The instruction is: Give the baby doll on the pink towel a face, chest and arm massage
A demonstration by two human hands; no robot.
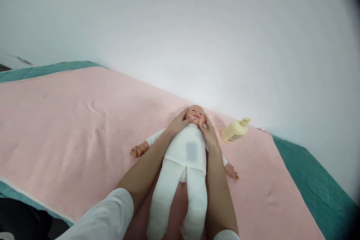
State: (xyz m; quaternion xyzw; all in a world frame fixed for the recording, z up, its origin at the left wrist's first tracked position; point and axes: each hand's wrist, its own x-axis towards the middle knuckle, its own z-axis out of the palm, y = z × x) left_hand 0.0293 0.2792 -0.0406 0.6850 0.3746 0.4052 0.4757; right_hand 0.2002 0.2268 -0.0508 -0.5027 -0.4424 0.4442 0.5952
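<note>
A baby doll [184, 148] with a white cloth body lies on its back, its head at the far end and its legs towards me. My left hand [180, 120] is curved round the left side of the doll's head [196, 111], thumb near the chin. From the other side my right hand [208, 130] cups the cheek and jaw, its thumb also by the chin. Between them the two hands hold the head; some fingertips are hidden behind it. The doll's arms stretch out to both sides, beneath my forearms.
A yellow pump bottle [234, 130] stands right of the doll's head. Under everything lies a pink blanket [67, 127] over a green cover [312, 176]. A white wall [180, 37] rises behind. Something black [19, 215] is at the lower left.
</note>
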